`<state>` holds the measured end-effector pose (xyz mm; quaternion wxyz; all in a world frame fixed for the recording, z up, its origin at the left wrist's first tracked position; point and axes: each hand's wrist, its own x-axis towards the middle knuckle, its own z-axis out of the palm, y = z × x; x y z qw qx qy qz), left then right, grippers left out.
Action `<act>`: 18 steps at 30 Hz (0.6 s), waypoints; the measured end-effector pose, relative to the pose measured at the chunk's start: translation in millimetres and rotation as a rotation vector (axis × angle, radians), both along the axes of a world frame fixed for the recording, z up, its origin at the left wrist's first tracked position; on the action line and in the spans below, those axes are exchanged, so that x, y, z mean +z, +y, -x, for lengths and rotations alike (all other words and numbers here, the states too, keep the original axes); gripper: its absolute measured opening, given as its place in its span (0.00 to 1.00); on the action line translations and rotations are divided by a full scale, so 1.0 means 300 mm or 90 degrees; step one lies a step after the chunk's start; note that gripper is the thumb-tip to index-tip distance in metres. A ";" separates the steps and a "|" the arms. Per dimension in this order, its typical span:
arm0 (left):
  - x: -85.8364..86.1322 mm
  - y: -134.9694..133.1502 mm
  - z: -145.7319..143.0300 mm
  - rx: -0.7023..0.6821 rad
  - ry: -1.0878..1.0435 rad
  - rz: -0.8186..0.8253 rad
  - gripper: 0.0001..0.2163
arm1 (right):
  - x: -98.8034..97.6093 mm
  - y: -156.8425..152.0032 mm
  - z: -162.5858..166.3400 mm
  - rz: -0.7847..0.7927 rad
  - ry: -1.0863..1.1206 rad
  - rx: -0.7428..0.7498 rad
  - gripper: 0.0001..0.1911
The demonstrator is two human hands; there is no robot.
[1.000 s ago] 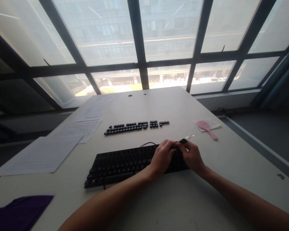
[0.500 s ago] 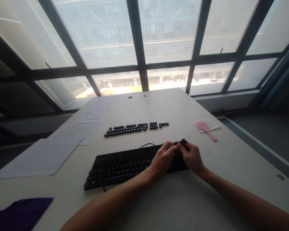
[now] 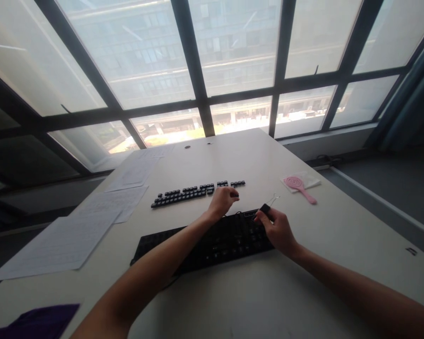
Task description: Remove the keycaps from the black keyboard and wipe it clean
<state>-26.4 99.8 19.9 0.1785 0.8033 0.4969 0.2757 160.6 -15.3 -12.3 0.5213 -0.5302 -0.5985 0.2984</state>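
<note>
A black keyboard [image 3: 215, 242] lies across the table in front of me, its middle partly hidden under my left forearm. My left hand [image 3: 222, 202] is beyond the keyboard's back edge, fingers pinched on a small dark keycap [image 3: 235, 195]. Just past it, loose black keycaps [image 3: 183, 194] stand in rows on the table. Over the keyboard's right end, my right hand [image 3: 278, 230] grips a keycap puller by its black handle [image 3: 265, 208]; thin wire loops [image 3: 274, 199] stick out from it, pointing away from me.
A pink hairbrush [image 3: 298, 184] rests on a clear plastic bag [image 3: 313, 181] to the right. Printed papers [image 3: 60, 245] spread along the left side. A purple cloth-like piece [image 3: 35, 322] lies near left. Windows [image 3: 236, 47] rise behind the table [image 3: 229, 157].
My left hand has moved away from my right hand, forward and left toward the keycap rows. The right hand stays over the keyboard with the puller. The view has tilted slightly.
</note>
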 end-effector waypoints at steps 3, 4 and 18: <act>-0.048 0.061 -0.015 -0.017 0.044 -0.006 0.05 | 0.001 0.000 -0.005 -0.006 -0.010 0.003 0.16; -0.060 0.070 -0.020 -0.019 0.057 -0.013 0.05 | 0.002 0.001 -0.006 -0.008 -0.009 0.006 0.16; -0.062 0.163 -0.056 0.066 0.145 -0.152 0.03 | 0.004 0.004 -0.006 -0.003 0.007 0.016 0.15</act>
